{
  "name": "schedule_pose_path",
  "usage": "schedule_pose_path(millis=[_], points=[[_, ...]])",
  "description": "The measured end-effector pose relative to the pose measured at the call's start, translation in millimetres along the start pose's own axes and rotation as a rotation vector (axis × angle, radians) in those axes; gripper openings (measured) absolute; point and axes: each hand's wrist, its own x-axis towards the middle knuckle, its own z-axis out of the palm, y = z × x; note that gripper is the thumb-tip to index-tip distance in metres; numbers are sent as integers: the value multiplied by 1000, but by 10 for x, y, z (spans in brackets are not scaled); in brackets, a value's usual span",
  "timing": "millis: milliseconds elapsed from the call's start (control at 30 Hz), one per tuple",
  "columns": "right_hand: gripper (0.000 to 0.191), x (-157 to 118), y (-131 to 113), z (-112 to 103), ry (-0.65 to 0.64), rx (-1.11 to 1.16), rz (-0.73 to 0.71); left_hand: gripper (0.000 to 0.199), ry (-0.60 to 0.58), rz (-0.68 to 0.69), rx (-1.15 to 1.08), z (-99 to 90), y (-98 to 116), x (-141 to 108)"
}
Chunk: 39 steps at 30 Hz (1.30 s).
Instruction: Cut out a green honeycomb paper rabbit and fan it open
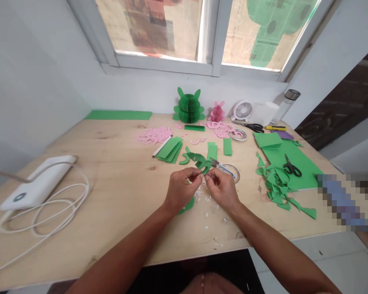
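Both hands meet over the middle of the wooden table. My left hand [184, 185] pinches the near end of a curved green paper piece [203, 164] between thumb and fingers. Close against it, my right hand [222, 188] pinches the same piece at its lower end. Just beyond my right hand lies a pair of small scissors or tweezers [222, 166], next to a tape ring [234, 172]. A C-shaped green cutout [185, 158] rests to the left, and another green cutout [187, 205] is partly hidden under my left hand.
Green scraps [277, 183], a green sheet [300, 163] and black scissors [292, 166] lie at the right. Pink cutouts [155, 135], a green paper figure [189, 108] and a fan [243, 110] stand or lie farther back. A white power bank [38, 183] with cable is left.
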Motion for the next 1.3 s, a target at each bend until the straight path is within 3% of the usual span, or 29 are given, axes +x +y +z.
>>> schedule_pose_path(millis=[667,1033,1300], points=[[9,-8,46,9,-24,43,64,13,-142,-231,-187,-30,29,29],[10,-9,56,19,-28,52,75,14,-142,-200,-204,-24,-13,32],[11,-3,24,-13,-34,6,46,13,-137,-278,-289,5,-66,24]])
